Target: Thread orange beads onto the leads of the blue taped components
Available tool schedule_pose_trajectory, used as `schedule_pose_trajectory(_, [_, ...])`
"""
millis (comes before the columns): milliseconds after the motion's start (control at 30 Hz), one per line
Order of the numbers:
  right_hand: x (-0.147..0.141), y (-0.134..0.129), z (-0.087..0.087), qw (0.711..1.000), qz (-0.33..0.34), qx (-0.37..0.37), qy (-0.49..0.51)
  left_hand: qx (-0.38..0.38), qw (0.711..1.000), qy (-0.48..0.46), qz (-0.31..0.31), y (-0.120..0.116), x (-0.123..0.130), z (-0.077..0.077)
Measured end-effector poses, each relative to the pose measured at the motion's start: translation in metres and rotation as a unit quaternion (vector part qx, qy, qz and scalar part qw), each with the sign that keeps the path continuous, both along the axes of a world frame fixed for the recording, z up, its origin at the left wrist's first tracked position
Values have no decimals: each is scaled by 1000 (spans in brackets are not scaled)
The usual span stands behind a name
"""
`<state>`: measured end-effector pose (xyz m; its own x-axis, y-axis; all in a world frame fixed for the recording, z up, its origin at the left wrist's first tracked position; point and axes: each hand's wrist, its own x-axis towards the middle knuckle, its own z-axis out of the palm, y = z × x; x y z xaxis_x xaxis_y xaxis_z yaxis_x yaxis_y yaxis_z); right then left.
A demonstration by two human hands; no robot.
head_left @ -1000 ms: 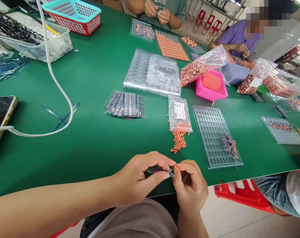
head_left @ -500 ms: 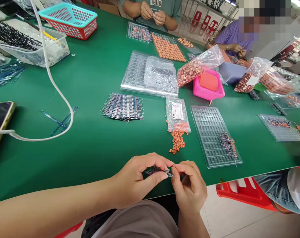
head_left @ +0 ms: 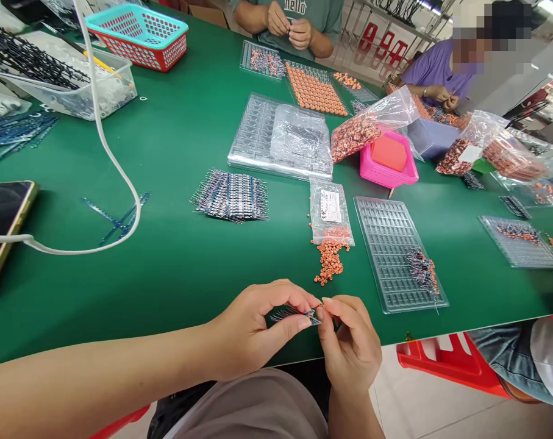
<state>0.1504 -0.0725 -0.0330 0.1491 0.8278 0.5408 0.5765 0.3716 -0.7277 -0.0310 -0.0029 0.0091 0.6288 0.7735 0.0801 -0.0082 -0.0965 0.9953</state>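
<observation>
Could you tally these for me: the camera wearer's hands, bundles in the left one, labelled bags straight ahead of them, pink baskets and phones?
Camera wearer's hands: 2 (left hand, right hand)
Held bundle: 1
Labelled bag: 1
Pink basket: 1
Phone: 1
Total: 6

The green tabletop carries a stack of strips, loose orange pieces, a clear tray — and a phone.
</observation>
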Motion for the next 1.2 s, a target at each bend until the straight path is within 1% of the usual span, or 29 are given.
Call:
schedule_pose_trajectory(100, [2,-1,-1,1000,13,-2,-19,-30,1000,-6,1,0,1,0])
schedule_pose_trajectory(333, [2,-3,-2,1000,-22,-5,-1,-155,987,-39,-9,-1,4,-4])
schedule_pose_trajectory(433, [2,-2,-2,1000,-24,-5,9,-179,982,-50,-17,-1,5,-5])
schedule_pose_trajectory(533, [3,-1,0,1000,-13,-13,16,-172,982,-65,-30,-2,5,-6])
schedule_pose_trajectory(733, [3,-1,0,1000,-11,-19,16,-127,990,-58,-24,-2,5,-4])
schedule_pose_trajectory(967, [1,-2,-2,999,-35,11,-12,-57,998,-34,-15,0,4,-3])
schedule_pose_trajectory(1200, [1,-2,-5,999,-30,19,-36,1,1000,-15,-8,-2,1,-3])
